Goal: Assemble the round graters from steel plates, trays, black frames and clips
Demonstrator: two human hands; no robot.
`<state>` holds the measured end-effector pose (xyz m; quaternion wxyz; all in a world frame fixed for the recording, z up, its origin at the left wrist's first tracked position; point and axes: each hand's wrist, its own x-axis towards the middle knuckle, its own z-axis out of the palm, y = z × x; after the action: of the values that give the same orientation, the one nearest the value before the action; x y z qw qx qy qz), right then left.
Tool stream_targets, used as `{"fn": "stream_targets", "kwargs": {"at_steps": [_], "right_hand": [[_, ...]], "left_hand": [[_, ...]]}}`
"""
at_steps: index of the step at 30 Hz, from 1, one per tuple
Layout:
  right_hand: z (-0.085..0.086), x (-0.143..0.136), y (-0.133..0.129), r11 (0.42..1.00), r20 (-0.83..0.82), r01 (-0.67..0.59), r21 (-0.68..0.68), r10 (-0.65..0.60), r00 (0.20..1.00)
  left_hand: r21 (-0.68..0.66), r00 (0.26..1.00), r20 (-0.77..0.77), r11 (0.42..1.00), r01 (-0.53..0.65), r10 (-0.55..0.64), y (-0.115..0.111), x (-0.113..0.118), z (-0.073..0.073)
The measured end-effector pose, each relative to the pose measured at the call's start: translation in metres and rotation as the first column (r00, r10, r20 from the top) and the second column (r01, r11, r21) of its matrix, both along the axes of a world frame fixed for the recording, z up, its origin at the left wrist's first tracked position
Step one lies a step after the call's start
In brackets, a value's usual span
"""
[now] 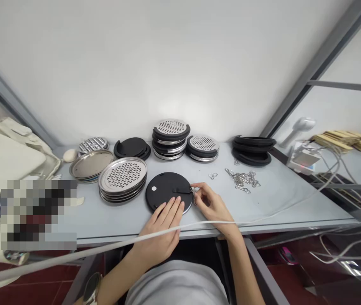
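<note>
A round black disc (164,186) with a white dot and a slot lies on the table in front of me. My left hand (166,228) rests flat on its lower part, fingers stretched out and close together. At the disc's right edge, my right hand (211,205) pinches a small metal clip (193,189) between thumb and finger, touching the rim. Fingertips partly cover the clip. Right of that hand lie a loose metal clip (212,175) and a tangled pile of metal clips (244,178). A stack of perforated metal discs (123,176) stands just left of the black disc.
Plain metal discs (91,164), black rings (132,148), and stacks of grated discs in black rings (171,137) line the back. More black rings (252,154) stand at the right. A white cable (212,222) crosses before my hands. A white bag (9,156) is at left.
</note>
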<state>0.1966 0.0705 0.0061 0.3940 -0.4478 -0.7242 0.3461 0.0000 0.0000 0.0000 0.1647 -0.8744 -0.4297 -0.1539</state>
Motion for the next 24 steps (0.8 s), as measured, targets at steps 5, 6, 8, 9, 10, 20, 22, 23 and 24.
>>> {"fn": "stream_targets", "kwargs": {"at_steps": [5,6,8,9,10,20,22,23,24], "right_hand": [[-0.0019,0.001,0.0007,1.0,0.0,-0.002,-0.008,0.002,1.0],[-0.0019,0.0009,0.0007,1.0,-0.005,0.0,-0.005,0.0,1.0],[-0.0014,0.0006,0.0006,1.0,-0.013,0.002,0.001,-0.002,1.0],[-0.001,0.0005,0.0004,1.0,-0.013,0.005,0.001,-0.005,1.0],[-0.0004,0.0004,0.0003,1.0,-0.011,0.01,0.0,-0.01,1.0],[-0.0013,0.0012,0.0009,1.0,-0.046,0.026,-0.006,-0.026,0.999],[-0.0025,0.0011,0.0016,0.999,-0.06,0.032,-0.008,-0.033,0.998],[-0.0028,0.0009,0.0018,0.999,-0.067,0.037,-0.012,-0.038,0.997],[-0.0029,0.0008,0.0019,0.999,-0.071,0.041,-0.017,-0.043,0.997]], "left_hand": [[-0.001,1.0,-0.007,1.0,-0.007,0.007,0.0,0.0002,-0.0004],[-0.002,1.0,-0.009,1.0,-0.009,0.009,0.0001,0.0002,-0.0003],[-0.003,1.0,-0.013,1.0,-0.009,0.009,0.0001,0.0003,-0.0001],[-0.004,1.0,-0.014,1.0,-0.01,0.01,0.0002,0.0003,0.0001],[-0.005,1.0,-0.014,1.0,-0.01,0.01,0.0002,0.0003,0.0002],[0.002,1.0,-0.013,1.0,-0.007,0.007,0.0005,0.0,-0.0016],[0.003,1.0,-0.017,1.0,-0.008,0.008,0.0006,0.0002,-0.0019],[0.006,1.0,-0.018,1.0,-0.009,0.009,0.0006,0.0003,-0.002],[0.009,1.0,-0.019,1.0,-0.009,0.009,0.0005,0.0005,-0.0021]]}}
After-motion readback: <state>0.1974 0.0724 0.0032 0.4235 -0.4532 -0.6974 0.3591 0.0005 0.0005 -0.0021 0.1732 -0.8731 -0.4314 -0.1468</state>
